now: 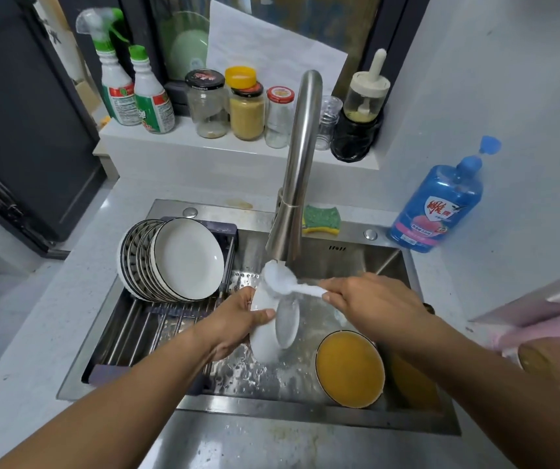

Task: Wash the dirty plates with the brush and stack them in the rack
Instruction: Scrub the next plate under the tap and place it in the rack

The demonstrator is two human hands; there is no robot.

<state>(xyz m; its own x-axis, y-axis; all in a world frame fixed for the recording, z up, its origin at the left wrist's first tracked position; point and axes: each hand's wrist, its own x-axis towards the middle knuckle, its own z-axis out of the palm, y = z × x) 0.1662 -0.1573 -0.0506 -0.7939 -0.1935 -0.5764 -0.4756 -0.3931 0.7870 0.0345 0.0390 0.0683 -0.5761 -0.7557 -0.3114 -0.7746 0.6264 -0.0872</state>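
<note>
The sink (305, 412) lies under both our hands. The rack (136, 330) spans its side left of our left hand, with washed plates (187, 258) standing on edge in a row at its far end. The tap (300, 157) rises just ahead of our hands. An orange-smeared plate (349, 368) leans in the basin below our right hand. Our left hand (234, 321) grips a white plate (265, 336) on edge, thumb curled over its rim. Our right hand (373, 299) pinches the handle of the brush (278, 278), whose head touches that plate's top edge.
</note>
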